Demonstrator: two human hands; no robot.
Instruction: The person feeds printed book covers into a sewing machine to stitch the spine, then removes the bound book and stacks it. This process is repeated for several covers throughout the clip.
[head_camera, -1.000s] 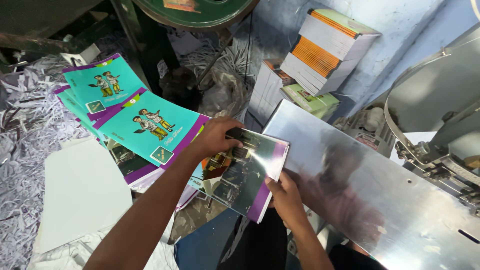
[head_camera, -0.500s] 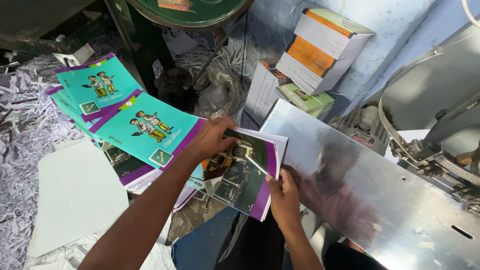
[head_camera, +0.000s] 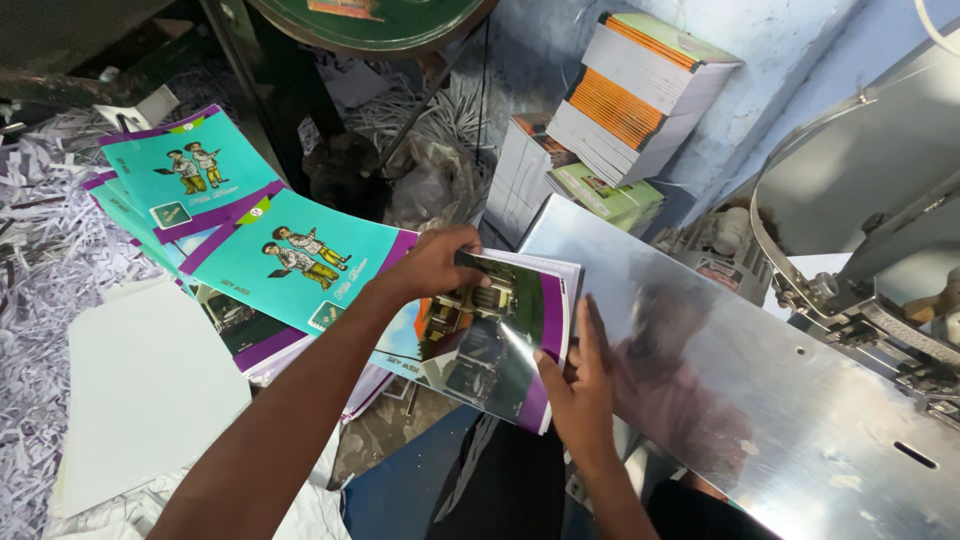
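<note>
Hands meet over a glossy, purple-edged booklet at the near edge of a shiny sheet-metal machine table, seen from the head camera looking down. The left hand reaches across from the left, its fingers curled shut over the booklet's upper edge, pinching it so the cover stays lifted and tilted toward the table. The right hand rises from below with its fingers stretched almost flat; the fingertips press along the booklet's right edge, where the white page block shows, apparently to square the pages against the metal, while the thumb hooks under the lower corner. The booklet thus sits between the two hands, partly overlapping the table's left rim and partly hanging above the person's lap.

To the left, a fanned spread of turquoise booklets with cartoon figures and purple trim lies within easy reach, overlapped like shingles so single copies can be drawn off. Shredded white paper trimmings carpet the floor around a blank white sheet. Against the blue wall, a stack of bound books with orange and white spines stands tilted, well apart from the hands. Grey machine parts rise behind the table on the right.
</note>
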